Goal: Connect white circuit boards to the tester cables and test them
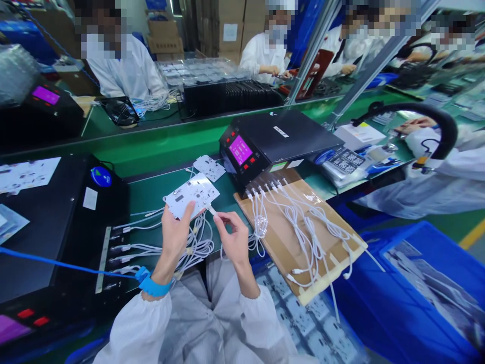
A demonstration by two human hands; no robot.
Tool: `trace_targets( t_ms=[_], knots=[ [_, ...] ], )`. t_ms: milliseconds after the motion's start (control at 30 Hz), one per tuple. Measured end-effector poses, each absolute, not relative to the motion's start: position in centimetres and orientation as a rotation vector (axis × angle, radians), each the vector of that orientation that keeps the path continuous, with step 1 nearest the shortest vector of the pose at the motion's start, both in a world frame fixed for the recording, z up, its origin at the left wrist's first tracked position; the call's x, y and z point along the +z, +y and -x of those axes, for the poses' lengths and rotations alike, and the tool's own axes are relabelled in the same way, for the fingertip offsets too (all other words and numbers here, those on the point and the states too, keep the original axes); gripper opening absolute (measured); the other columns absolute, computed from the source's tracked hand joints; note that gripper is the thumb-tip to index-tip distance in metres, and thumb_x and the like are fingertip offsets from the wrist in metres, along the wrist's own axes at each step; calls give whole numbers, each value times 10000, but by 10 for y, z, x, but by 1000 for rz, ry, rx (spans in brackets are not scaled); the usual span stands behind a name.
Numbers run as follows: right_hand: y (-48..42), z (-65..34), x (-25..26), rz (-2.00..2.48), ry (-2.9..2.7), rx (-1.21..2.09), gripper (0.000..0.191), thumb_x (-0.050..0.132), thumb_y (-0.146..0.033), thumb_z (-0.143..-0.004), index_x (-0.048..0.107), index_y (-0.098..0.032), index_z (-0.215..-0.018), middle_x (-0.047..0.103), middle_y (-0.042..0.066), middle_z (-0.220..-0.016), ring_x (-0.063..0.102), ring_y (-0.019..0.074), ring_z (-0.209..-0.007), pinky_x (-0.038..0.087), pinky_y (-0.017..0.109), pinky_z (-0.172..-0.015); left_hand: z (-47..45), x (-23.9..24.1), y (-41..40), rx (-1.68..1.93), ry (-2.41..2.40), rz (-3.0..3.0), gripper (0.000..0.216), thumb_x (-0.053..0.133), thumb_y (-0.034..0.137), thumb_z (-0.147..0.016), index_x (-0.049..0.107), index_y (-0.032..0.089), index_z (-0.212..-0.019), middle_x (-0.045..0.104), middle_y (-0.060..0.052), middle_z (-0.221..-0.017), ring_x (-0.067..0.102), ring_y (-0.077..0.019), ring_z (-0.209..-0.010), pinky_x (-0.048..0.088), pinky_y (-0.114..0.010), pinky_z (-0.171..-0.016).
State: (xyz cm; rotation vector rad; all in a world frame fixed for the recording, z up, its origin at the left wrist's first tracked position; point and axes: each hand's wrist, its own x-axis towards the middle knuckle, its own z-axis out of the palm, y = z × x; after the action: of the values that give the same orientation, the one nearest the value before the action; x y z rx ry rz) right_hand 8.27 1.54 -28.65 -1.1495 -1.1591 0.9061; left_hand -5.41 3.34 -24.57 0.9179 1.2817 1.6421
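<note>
My left hand [175, 233] grips a white circuit board [192, 195] by its near edge and holds it tilted above the green bench. My right hand [234, 237] pinches a white cable plug [211, 209] right at the board's near right edge. A bundle of white cables [197, 245] lies under both hands. A blue wrist strap [151, 285] with a blue cord circles my left wrist. A second white board [209, 167] lies flat on the bench beyond.
A black tester box [53, 227] with cable ports sits at the left. Another black box with a pink screen [240, 149] stands at the right, its white cables spread over a cardboard sheet [276, 237]. A blue bin [417, 293] is at lower right. Other workers sit across the conveyor.
</note>
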Motion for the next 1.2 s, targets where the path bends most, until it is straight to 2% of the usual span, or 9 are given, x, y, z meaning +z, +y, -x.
trace_targets(
  t_ms=[200,300,367,500,700,1033,1200],
  knots=[
    [28,-99,-280,1173,-890,937,416,702,-492,-930,759,-187,-1206,773,72,-960,672,157,-750,564,307,-689,55,-235,26,1565,1603,-1165,455,795,448,-877,695,211,-1252,710,-118,-1349,663,-296,-1273,487,-455,-1184],
    [32,-98,-270,1159,-1039,862,355,686,-482,-949,798,-213,-1152,773,85,-1035,682,173,-844,571,317,-753,50,-234,21,1503,1621,-1247,455,776,434,-888,678,214,-1274,724,-108,-1313,669,-293,-1251,492,-446,-1166],
    [33,-93,-265,1146,-1119,837,318,661,-461,-973,807,-228,-1133,769,73,-1004,678,168,-820,570,321,-765,45,-237,19,1464,1635,-1261,464,759,437,-899,659,213,-1293,741,-109,-1267,693,-294,-1203,520,-445,-1122],
    [32,-86,-260,1166,-1164,777,337,610,-411,-1007,768,-241,-1252,759,55,-960,659,158,-758,566,326,-754,38,-243,17,1417,1657,-1283,410,721,440,-925,657,224,-1267,760,-109,-1198,715,-306,-1161,543,-459,-1070],
    [34,-85,-259,1218,-1152,609,280,643,-418,-989,807,-218,-1096,662,39,-885,596,141,-733,528,296,-691,36,-246,14,1461,1590,-1217,398,770,366,-892,670,232,-1253,775,-89,-1096,666,-314,-1279,508,-432,-1113],
    [39,-81,-264,1146,-1157,651,217,622,-381,-1005,752,-220,-1070,647,55,-975,665,150,-763,612,311,-710,30,-241,10,1389,1592,-1262,345,723,396,-925,666,244,-1230,768,-96,-1198,741,-295,-1091,584,-405,-950],
    [41,-80,-264,1160,-1170,648,232,608,-402,-1011,740,-222,-1077,664,60,-978,694,165,-795,613,319,-716,31,-240,8,1368,1610,-1304,350,708,436,-935,655,257,-1231,780,-91,-1139,752,-299,-1048,594,-403,-921]
  ],
)
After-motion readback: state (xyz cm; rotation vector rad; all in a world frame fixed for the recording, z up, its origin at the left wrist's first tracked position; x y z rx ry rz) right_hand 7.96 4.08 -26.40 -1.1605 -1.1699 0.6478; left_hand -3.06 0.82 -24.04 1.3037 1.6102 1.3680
